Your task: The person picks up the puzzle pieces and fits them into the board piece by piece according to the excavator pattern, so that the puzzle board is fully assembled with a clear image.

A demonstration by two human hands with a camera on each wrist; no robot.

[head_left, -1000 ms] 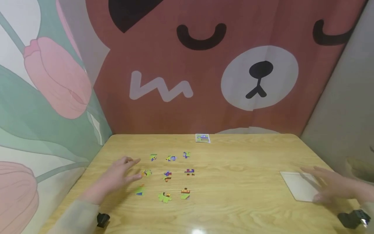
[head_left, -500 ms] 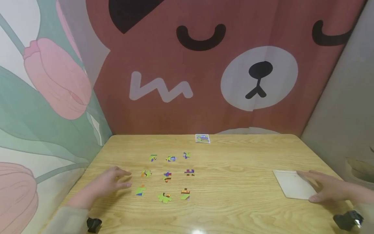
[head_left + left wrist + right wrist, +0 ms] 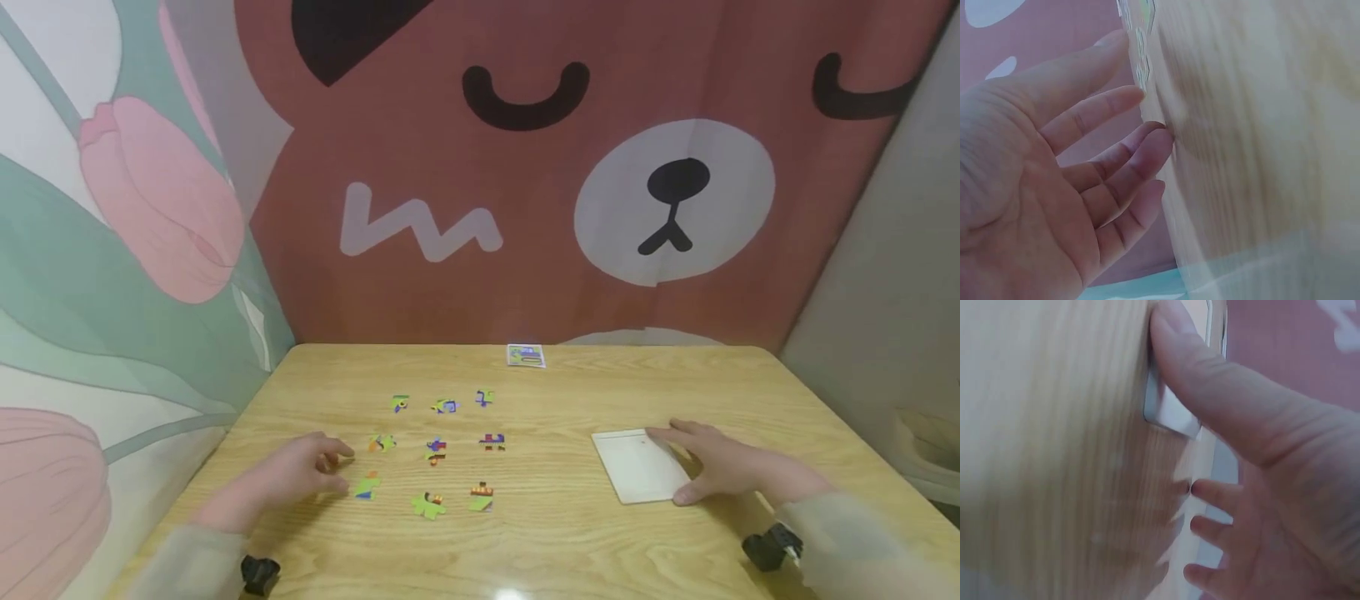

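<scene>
My right hand (image 3: 723, 462) holds the right side of a flat white board (image 3: 637, 467) in the head view, thumb at its near corner and index finger at its far edge. In the right wrist view the thumb lies against the board (image 3: 1179, 412), while other fingers reach down beside it. Several colourful jigsaw puzzle pieces (image 3: 429, 505) lie apart in loose rows left of the board. My left hand (image 3: 296, 475) hovers or rests just left of these pieces, its fingers loosely bent and holding nothing. Its relaxed fingers show low by the tabletop in the left wrist view.
A small picture card (image 3: 527, 356) lies at the far edge of the wooden table (image 3: 555, 550). Behind it stands a wall covering with a bear design (image 3: 420, 300). Dark wrist devices (image 3: 260, 575) sit under both forearms.
My right hand has slid the white board left across the table, toward the puzzle pieces. My left hand has drawn back left and nearer from the pieces. The view has turned slightly.
</scene>
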